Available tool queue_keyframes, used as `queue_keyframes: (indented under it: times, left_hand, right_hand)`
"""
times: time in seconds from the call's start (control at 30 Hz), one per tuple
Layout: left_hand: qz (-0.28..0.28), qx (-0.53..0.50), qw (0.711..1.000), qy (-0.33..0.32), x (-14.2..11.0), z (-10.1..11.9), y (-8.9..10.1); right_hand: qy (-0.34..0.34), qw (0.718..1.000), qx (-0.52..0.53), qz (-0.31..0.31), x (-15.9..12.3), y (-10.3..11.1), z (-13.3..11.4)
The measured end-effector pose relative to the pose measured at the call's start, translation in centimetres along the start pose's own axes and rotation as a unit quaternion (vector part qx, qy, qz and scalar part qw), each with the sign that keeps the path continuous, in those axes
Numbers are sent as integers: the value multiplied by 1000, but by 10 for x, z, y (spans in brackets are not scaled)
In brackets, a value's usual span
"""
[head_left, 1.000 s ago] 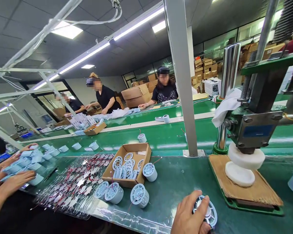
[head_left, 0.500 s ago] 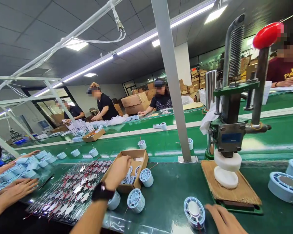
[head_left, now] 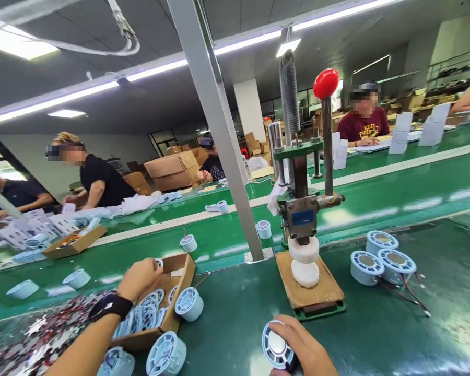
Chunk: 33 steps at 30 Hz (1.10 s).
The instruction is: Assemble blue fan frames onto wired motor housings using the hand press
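My left hand (head_left: pixel 139 279), with a dark band at the wrist, is over a cardboard box (head_left: pixel 190 271). Its fingertips pinch a small light-blue plastic ring (head_left: pixel 159 262). More such rings (head_left: pixel 147 313) lie in the box below it. At the front of the bench my right hand (head_left: pixel 303 344) is closed around a round light-blue plastic housing (head_left: pixel 267 344), which has a spoked rim and a silver disc in its middle. The thumb side of that hand covers part of the housing. Similar housings (head_left: pixel 189 304) (head_left: pixel 166 354) stand close to the box.
A hand press (head_left: pixel 303 214) with a red-knobbed lever and white pads stands beyond my right hand. Three housings with wires (head_left: pixel 395 266) sit to its right. Metal discs with red wires (head_left: pixel 27 334) spread at left. A grey post (head_left: pixel 215 104) rises behind; co-workers sit or stand across the belt.
The view has swung to the right. My right hand, earlier beside the housing, is now closed on it. My left hand has lifted from inside the box, with a ring now visible at its fingertips.
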<state>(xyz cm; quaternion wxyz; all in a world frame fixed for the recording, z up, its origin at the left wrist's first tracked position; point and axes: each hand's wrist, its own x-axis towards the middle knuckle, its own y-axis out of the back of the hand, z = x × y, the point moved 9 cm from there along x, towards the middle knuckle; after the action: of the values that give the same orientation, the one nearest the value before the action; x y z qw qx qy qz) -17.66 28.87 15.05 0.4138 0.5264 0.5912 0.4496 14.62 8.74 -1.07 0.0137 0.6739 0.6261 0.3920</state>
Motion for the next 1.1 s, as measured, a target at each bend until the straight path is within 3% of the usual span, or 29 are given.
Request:
queue_keyframes:
  times: [0.07, 0.13, 0.2, 0.23, 0.3, 0.4, 0.53, 0.63, 0.7, 0.73, 0.83, 0.9, 0.97, 1.1]
  left_hand:
    - [31, -21, 998, -44, -24, 31, 8]
    - [41, -60, 989, -127, -68, 79, 4]
    - [9, -118, 946, -301, -128, 144, -13]
    - [-2, -123, 928, -351, -155, 168, -25]
    - [-15, -122, 913, -389, -191, 197, -50]
    - [17, -171, 921, -349, -203, 200, -77]
    - [110, -293, 917, -249, -193, 176, -91]
    - [94, -377, 907, -163, -187, 166, -102]
    - [82, -444, 882, -135, -187, 167, -99]
    - [84, -468, 867, -149, -189, 173, -94]
    - [110, -475, 825, -287, -206, 204, -68]
    - [130, -456, 810, -346, -217, 221, -56]
    - [139, -451, 813, -342, -218, 227, -53]
    - [132, -474, 827, -272, -215, 226, -60]
  right_hand:
    - [-23, 999, 19, -15, 1, 2, 3]
    - [-40, 999, 27, -21, 1, 2, 3]
    - [-44, 998, 32, -24, 0, 3, 2]
    - [-42, 998, 33, -26, -1, 3, 1]
    - [-35, 998, 31, -30, -4, 5, 0]
    - [-26, 999, 20, -21, -11, 8, 0]
    - [-35, 999, 0, 15, -19, 10, 3]
    - [-73, 997, -9, 36, -23, 9, 9]
    - [-87, 995, -10, 45, -24, 8, 11]
    - [-86, 995, -8, 50, -24, 9, 11]
    - [-65, 996, 9, 68, -22, 11, 8]
    - [-62, 995, 14, 82, -22, 12, 8]
    - [-71, 993, 9, 96, -23, 13, 10]
    - [-81, 991, -10, 108, -24, 10, 11]
